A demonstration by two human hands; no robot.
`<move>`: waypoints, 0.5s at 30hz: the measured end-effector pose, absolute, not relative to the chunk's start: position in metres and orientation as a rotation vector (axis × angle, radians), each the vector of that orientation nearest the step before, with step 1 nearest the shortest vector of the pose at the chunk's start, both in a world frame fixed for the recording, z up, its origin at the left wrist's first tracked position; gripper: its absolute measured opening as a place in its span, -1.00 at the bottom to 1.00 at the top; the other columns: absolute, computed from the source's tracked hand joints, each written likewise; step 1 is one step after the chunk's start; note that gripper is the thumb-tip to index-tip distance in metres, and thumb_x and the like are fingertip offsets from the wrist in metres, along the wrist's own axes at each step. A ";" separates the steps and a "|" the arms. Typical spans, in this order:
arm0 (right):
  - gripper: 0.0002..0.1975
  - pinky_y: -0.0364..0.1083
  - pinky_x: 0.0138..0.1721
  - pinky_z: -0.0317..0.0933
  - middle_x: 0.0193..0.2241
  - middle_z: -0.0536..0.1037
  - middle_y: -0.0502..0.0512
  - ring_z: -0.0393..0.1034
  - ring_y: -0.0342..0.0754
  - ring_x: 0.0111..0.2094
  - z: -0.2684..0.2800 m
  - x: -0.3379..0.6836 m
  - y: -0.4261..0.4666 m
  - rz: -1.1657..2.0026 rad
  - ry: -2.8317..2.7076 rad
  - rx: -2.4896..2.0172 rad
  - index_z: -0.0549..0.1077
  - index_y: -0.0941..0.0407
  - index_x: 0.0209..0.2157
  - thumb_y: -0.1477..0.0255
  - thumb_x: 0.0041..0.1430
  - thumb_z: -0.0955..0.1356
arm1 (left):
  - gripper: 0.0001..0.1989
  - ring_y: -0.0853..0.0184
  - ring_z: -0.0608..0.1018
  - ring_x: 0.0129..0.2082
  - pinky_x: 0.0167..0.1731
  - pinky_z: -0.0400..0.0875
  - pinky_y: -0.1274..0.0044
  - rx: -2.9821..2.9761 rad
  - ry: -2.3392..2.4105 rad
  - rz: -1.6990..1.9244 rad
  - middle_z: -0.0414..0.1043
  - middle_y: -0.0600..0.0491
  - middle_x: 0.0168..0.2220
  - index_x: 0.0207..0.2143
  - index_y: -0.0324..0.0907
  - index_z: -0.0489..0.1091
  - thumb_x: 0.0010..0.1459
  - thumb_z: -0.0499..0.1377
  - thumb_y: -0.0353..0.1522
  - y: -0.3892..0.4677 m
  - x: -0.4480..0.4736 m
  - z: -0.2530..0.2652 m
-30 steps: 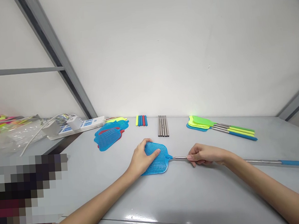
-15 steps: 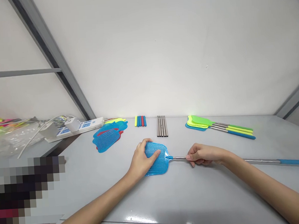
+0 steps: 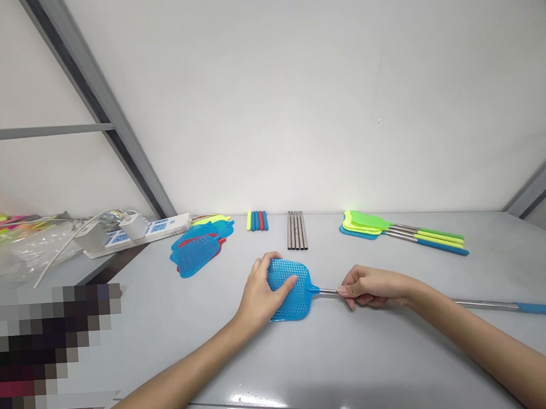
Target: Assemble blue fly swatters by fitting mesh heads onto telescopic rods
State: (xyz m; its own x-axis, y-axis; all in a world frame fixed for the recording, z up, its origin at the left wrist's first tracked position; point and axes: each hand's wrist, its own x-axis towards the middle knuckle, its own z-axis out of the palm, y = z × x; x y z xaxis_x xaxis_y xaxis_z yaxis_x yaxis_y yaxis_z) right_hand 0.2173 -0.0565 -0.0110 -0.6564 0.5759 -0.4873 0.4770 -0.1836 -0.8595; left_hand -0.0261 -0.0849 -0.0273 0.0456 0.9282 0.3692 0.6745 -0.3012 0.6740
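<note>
A blue fly swatter (image 3: 301, 298) with a mesh head and a long metal rod lies across the front of the table. My left hand (image 3: 265, 294) grips the left side of its head, thumb on top of the mesh and fingers behind the far edge. Just right of the head, my right hand (image 3: 368, 287) pinches the rod between thumb and fingers. Part of the rod is hidden behind my right hand and forearm. Beyond it the extended rod (image 3: 485, 304) shows again, ending in a blue grip (image 3: 545, 309) at the right edge.
Loose swatter heads (image 3: 198, 255) are piled at back left, beside a power strip (image 3: 147, 232). Coloured grips (image 3: 257, 221) and metal rods (image 3: 297, 231) lie in rows along the back. Several swatters with handles (image 3: 418, 235) are stacked at back right. A wall (image 3: 304, 104) rises behind.
My right hand has slid slightly closer to the swatter's head, so less rod shows between them. The handle end has tilted a little lower and shifted right. My left hand keeps its hold.
</note>
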 end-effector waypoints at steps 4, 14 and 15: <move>-0.64 -0.23 -0.76 -0.37 -0.80 -0.02 -0.19 -0.19 -0.35 -0.78 -0.010 0.215 -0.058 1.990 -1.945 -1.295 0.34 0.23 -0.61 0.18 -0.04 0.29 | -0.63 0.28 0.36 -0.18 -0.16 0.23 0.44 2.014 1.623 1.117 0.25 0.03 -0.20 -0.16 -0.10 0.17 -0.04 0.11 -0.19 -0.085 -0.026 -0.027; -0.61 -0.24 -0.75 -0.34 -0.75 0.06 -0.17 -0.16 -0.36 -0.77 -0.005 0.211 -0.061 1.960 -1.951 -1.288 0.40 0.24 -0.52 0.15 -0.02 0.27 | -0.70 0.32 0.39 -0.25 -0.23 0.26 0.49 1.882 1.629 1.052 0.33 0.11 -0.25 -0.23 -0.11 0.24 -0.02 0.08 -0.19 -0.076 -0.029 -0.021; -0.60 -0.24 -0.75 -0.33 -0.75 0.07 -0.16 -0.16 -0.36 -0.77 -0.005 0.211 -0.062 1.956 -1.951 -1.284 0.40 0.25 -0.50 0.14 -0.02 0.27 | -0.72 0.32 0.39 -0.25 -0.23 0.26 0.50 1.870 1.619 1.064 0.34 0.12 -0.24 -0.23 -0.11 0.25 -0.01 0.07 -0.20 -0.075 -0.030 -0.019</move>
